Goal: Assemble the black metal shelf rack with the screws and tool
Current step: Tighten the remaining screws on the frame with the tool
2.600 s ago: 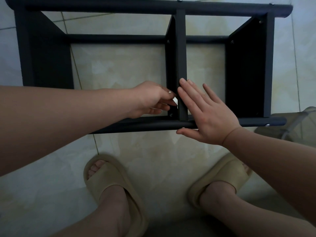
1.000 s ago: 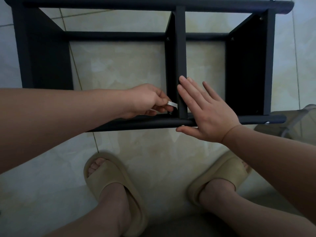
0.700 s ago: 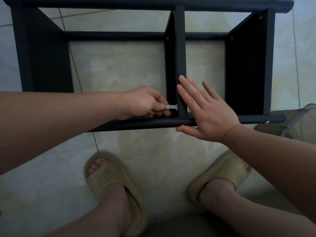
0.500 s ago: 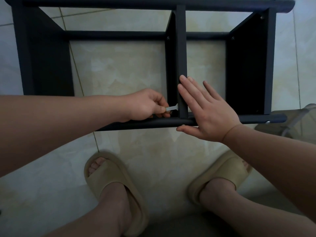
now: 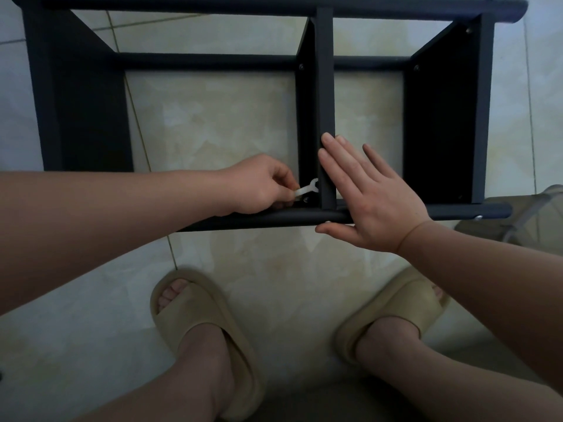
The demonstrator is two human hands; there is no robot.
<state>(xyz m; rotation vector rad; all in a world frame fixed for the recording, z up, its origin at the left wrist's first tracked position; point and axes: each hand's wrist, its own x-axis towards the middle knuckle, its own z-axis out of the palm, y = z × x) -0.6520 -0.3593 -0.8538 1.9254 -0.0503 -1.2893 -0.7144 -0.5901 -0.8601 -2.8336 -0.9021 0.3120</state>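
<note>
Left fingers (image 5: pixel 285 179) pinch the wrench (image 5: pixel 306 188), its open head pointing right

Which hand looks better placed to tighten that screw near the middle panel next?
Left. The left hand pinches the small white wrench beside the screw at the middle panel's base; the right hand lies flat against the rack, fingers straight.

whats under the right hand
The right hand lies flat over the rack's front tube, fingers along the middle divider. One screw head shows beside the thumb; the joint beneath the palm is covered.
</note>
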